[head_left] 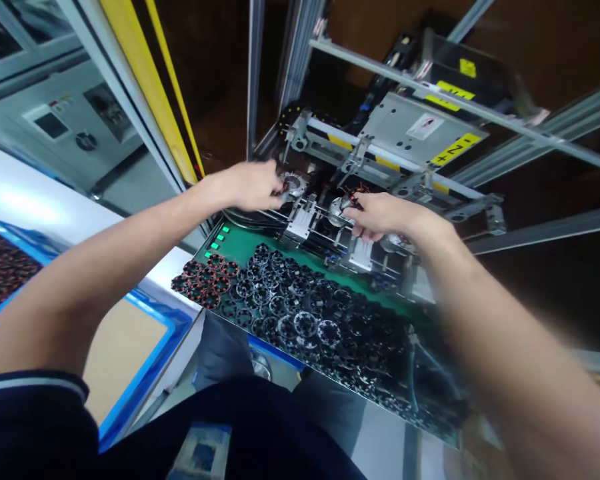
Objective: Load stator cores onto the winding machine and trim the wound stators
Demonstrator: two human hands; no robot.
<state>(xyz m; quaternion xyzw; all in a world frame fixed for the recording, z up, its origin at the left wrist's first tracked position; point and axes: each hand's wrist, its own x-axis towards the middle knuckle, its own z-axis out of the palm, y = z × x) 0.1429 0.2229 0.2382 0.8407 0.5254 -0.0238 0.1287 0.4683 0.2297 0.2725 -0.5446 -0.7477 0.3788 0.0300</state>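
Reaching into the machine's steel fixture [325,213] here, left hand [253,187] curled at a metal ring [293,185], can't tell if it's gripping, right hand [383,217] pinching a round metal part [341,210], black slotted rings [290,307] and copper-wound rings [205,280] piled on a green tray [240,243], blue-rimmed bin [150,320] off to the left

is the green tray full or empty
Mostly full: black rings cover nearly all of the green tray, with copper-wound rings at one end; only a strip of green shows along the far edge.
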